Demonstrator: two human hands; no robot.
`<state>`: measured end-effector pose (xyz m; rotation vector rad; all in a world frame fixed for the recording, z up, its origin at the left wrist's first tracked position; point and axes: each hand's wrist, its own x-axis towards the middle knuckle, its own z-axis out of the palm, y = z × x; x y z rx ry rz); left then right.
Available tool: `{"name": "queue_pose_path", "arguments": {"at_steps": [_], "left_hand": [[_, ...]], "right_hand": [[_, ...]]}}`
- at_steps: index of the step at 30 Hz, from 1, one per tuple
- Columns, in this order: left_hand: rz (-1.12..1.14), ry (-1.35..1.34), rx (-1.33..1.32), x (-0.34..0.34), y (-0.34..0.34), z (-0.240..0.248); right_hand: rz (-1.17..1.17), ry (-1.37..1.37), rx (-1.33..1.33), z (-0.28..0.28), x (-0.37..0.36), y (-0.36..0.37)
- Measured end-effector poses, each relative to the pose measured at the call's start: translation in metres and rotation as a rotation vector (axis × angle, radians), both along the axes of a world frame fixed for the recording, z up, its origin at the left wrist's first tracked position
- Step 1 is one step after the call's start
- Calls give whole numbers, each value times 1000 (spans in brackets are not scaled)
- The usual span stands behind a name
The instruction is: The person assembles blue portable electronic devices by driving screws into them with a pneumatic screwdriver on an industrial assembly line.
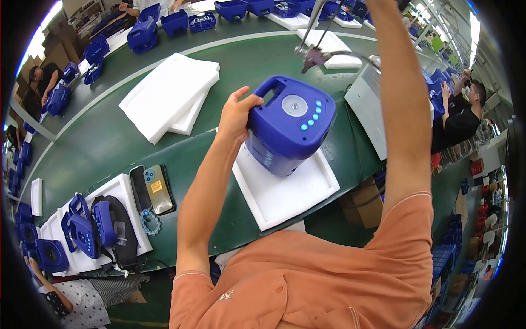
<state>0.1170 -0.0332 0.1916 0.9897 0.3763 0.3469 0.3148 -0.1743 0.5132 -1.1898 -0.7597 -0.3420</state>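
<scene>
A blue, rounded box-shaped device (pixel 290 118) with a built-in handle stands over a white foam tray (pixel 312 196). Its top carries a round silvery disc and a curved row of several light-blue buttons. My left hand (pixel 236 114) grips the device at its handle side, fingers partly hidden by the handle. My right arm (pixel 405 104) reaches far up to the upper edge, where the right hand (pixel 383 3) is mostly cut off and its fingers do not show. Near it hangs a dark metal tool (pixel 314 58) on a rod and cable.
Stacked white foam slabs (pixel 170 96) lie left on the green table (pixel 192 156). Two phones (pixel 159 189), a beaded bracelet (pixel 150 222) and a foam tray with blue parts (pixel 83 233) sit nearer. A pale box (pixel 366 104) stands right. Other people work around a conveyor (pixel 120 66).
</scene>
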Motion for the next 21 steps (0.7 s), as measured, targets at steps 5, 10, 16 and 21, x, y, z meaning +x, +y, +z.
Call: {"name": "queue_pose_path", "arguments": {"at_steps": [5,10,16,21], "left_hand": [[225,108,-101,-62,-52,3],[201,36,-43,-60,-57,-11],[131,29,-30,-62,-54,-8],[124,14,-49,-61,-52,-10]], "right_hand": [[-373,-392,19,0,-30,18],[-284,-355,-8,-30,-28,28],[-342,-328,2,-58,-21,37],[-341,-434,5,-73,-22,44]]}}
